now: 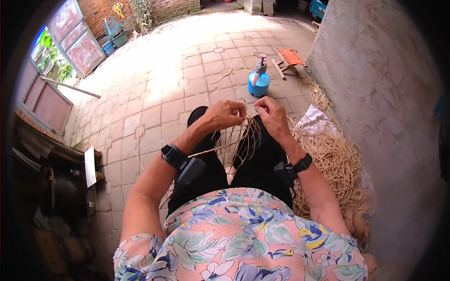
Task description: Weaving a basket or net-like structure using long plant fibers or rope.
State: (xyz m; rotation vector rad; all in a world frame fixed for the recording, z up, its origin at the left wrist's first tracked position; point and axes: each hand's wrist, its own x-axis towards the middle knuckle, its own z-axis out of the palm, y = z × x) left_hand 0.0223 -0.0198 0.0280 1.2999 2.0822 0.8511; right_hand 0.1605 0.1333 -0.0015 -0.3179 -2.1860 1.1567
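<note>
Above my lap, my left hand (227, 115) is closed, its fingers curled on the gathered top of several thin straw-coloured strands (239, 140). These strands bow outward and hang in a loose, open cage shape between my knees. Just to the right, my right hand (273, 118) pinches with thumb and forefinger close to the same strands; a thin strand end seems to be in the pinch, though it is too fine to see well. A twisted straw cord (202, 152) runs from the bundle toward my left wrist.
At my right lies a big heap of straw cord (328, 164) on a white sack (315, 121), beside a grey wall (379, 107). Ahead stand a blue pump sprayer (258, 82) and a low stool with an orange woven seat (291, 57). Dark clutter (51, 192) is at far left.
</note>
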